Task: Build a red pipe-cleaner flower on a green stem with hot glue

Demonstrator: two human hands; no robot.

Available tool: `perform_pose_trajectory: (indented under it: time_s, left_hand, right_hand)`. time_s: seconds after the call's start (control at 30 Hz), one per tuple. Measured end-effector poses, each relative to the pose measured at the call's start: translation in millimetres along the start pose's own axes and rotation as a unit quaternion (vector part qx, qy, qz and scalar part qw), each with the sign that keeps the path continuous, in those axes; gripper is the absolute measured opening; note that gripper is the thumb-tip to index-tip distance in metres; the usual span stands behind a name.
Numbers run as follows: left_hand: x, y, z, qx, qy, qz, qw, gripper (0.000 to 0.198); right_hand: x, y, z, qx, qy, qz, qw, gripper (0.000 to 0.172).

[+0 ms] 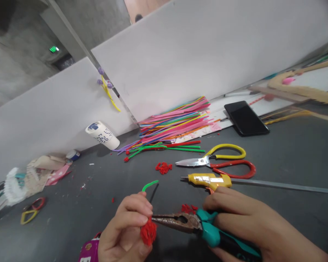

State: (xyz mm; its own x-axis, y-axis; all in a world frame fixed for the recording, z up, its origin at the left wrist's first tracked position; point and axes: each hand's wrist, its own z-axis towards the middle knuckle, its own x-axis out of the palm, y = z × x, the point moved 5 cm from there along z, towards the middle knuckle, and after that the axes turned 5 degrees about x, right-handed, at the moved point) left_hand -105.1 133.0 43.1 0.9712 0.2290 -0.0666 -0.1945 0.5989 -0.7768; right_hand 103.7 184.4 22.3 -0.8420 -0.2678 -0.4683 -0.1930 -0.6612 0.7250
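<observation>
Between its thumb and fingers, my left hand (128,225) pinches a red fuzzy flower (148,232), whose green stem (150,185) sticks up above the fingers. My right hand (243,222) is wrapped round needle-nose pliers (180,222) with teal and black handles. The tips of the pliers reach the top of the red flower beside my left fingers; whether they grip it is hidden. Behind the pliers lies a small bunch of red pieces (189,209). A yellow glue gun (209,180) with a long clear stick lies just beyond my right hand.
Scissors (224,161) with yellow and red handles lie behind the glue gun, near more red pieces (163,167). Farther back are colourful pipe cleaners (177,125), a black phone (246,118) and a white cup (102,135). Smaller scissors (32,210) lie at left, below crafted items (38,174).
</observation>
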Motion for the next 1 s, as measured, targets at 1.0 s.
perform_pose_trajectory:
  time_s: [1.0]
  left_hand:
    - [10.0, 4, 0, -0.041, -0.014, -0.061, 0.997, 0.015]
  right_hand:
    - [-1, 18, -2, -0.11, -0.095, -0.231, 0.962, 0.046]
